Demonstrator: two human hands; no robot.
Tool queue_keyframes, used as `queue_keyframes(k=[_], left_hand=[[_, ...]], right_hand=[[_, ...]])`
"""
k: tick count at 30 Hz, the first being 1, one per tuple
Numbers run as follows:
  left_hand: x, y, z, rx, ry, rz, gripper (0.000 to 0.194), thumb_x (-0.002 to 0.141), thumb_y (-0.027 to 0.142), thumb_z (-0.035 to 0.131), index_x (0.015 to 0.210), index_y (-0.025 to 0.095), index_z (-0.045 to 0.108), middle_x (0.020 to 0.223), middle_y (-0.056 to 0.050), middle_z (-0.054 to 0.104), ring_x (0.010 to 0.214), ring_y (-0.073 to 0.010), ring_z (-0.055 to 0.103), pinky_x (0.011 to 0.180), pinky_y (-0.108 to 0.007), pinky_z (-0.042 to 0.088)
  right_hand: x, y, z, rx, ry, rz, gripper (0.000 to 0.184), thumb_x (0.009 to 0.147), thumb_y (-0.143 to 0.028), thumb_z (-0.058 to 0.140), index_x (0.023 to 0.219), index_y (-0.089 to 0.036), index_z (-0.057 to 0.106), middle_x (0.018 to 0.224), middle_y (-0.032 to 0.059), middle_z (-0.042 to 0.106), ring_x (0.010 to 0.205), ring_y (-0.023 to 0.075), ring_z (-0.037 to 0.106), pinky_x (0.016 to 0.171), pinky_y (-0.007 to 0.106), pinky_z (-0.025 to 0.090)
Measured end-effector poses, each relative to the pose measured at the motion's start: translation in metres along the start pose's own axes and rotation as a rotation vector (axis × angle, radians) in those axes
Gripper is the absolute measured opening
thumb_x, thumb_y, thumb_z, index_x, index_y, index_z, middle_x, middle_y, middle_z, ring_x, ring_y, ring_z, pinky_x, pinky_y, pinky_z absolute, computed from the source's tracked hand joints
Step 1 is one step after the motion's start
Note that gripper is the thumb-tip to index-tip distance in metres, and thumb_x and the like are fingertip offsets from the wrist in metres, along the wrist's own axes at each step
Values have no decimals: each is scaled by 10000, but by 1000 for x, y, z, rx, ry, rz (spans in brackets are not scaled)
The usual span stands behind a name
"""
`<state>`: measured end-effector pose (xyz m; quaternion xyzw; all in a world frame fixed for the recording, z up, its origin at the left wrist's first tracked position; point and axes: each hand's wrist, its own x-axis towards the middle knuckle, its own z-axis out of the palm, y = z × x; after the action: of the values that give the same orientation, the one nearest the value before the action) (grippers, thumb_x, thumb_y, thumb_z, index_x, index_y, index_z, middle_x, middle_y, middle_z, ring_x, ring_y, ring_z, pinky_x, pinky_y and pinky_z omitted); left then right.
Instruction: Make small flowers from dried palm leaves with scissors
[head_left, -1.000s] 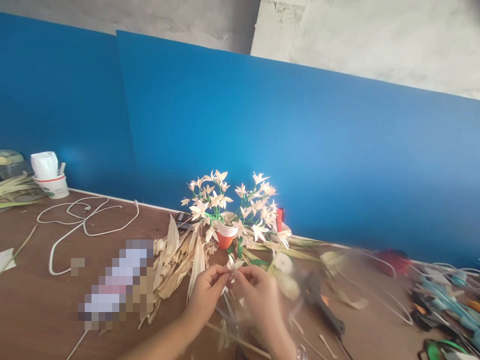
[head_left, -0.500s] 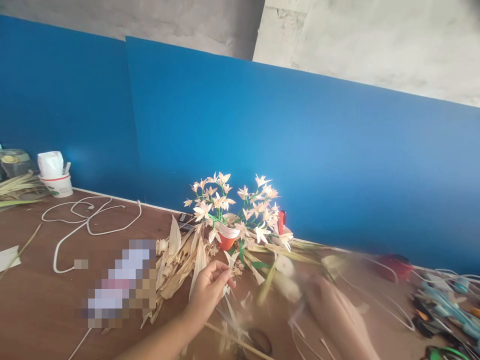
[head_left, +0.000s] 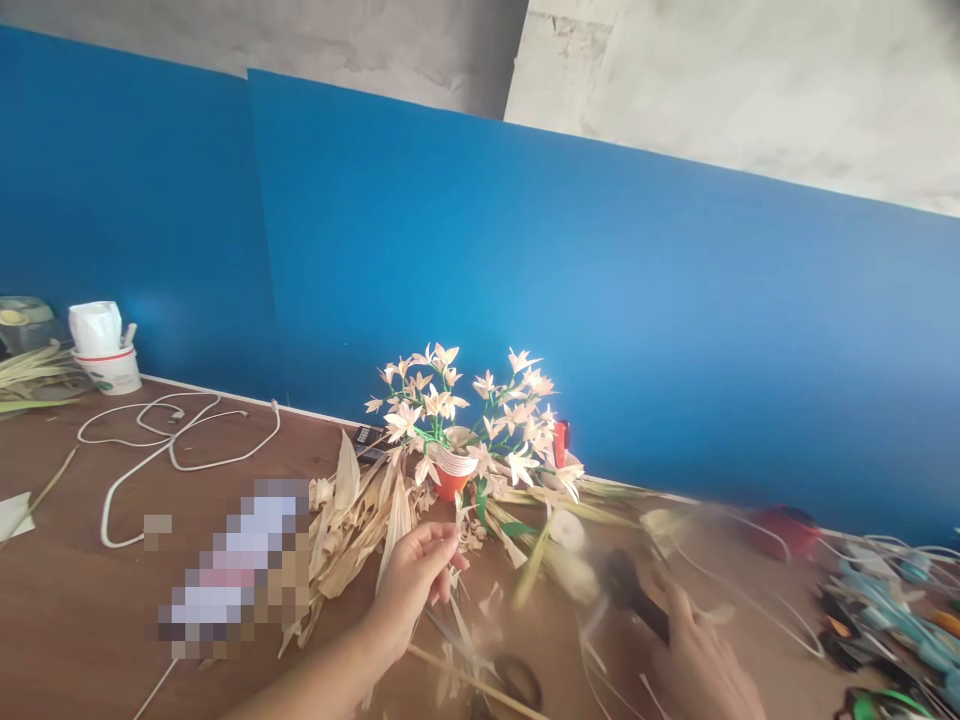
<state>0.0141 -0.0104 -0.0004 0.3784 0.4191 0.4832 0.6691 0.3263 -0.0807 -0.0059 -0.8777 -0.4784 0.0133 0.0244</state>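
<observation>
Right of centre on the tabletop [head_left: 67, 600]: glue gun [head_left: 637, 597] handle points at right hand [head_left: 701, 650]

Near the lower edge of my feed, the pairing that matters, I'd judge, is right fingers to gun handle. What looks like a black glue gun lies left of those fingers and slightly farther off. Long axis is slanted: head to the upper left, handle running down and right, its end just beside the fingertips. Blur there; whether they touch or have any hold, I can't make out. Finger spacing on that hand, ditto.

Right hand is clearly the nearer one. Left hand [head_left: 420, 580] sits well apart, nearer the middle, thumb and forefinger pinched together on a small pale petal piece [head_left: 460, 508]. That piece pokes up past the fingertips, roughly upright, in front of the orange pot [head_left: 451, 487] of made flowers [head_left: 405, 420]. From the petal piece, the gun is off to the right and closer to me.

Between the hands, nearer me: scissors [head_left: 538, 682], dark rings showing, and a thin stick [head_left: 487, 690] slanting past them. A white roll [head_left: 568, 530] is beyond the gun's head, toward the wall panel [head_left: 600, 300]. Dry husks [head_left: 360, 540] are heaped left of the pot, away from the gun.
</observation>
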Motion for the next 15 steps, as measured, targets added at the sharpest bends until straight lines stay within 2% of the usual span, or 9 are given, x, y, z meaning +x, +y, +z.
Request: queue_keyframes(k=[4,8,11,15], left_hand=[[2,-1,-1,-33,-22,-10,364,631,439,697,799,134,592,619,-22,668,360,-35,390,398,-189,208],[1,0,-1,-44,-15,-21,328,638,424,695,764,147,571,637,-28,677,362,-39,388,399,-195,190],[-1,2,-1,-29,-7,-25,308,652,408,687,770,148,572,657,-31,684,369,-38,388,406,-192,188],[-2,4,0,-34,-9,-28,303,648,414,692,744,150,577,692,-26,685,378,-25,374,418,-186,197]], right_hand=[[7,10,-6,189,35,-37,566,702,-193,398,1254,-239,514,1042,131,667,871,331,653,689,409,494],[1,6,-18,665,-33,-230,496,646,-296,513,1132,-237,599,1034,76,698,836,286,662,672,322,520],[-15,-12,-21,883,-60,-265,425,655,-408,615,1039,-233,661,961,82,723,863,293,659,693,310,530],[-35,-56,-17,990,-81,-401,321,669,-387,641,921,-199,703,948,106,717,927,307,646,748,358,539]])
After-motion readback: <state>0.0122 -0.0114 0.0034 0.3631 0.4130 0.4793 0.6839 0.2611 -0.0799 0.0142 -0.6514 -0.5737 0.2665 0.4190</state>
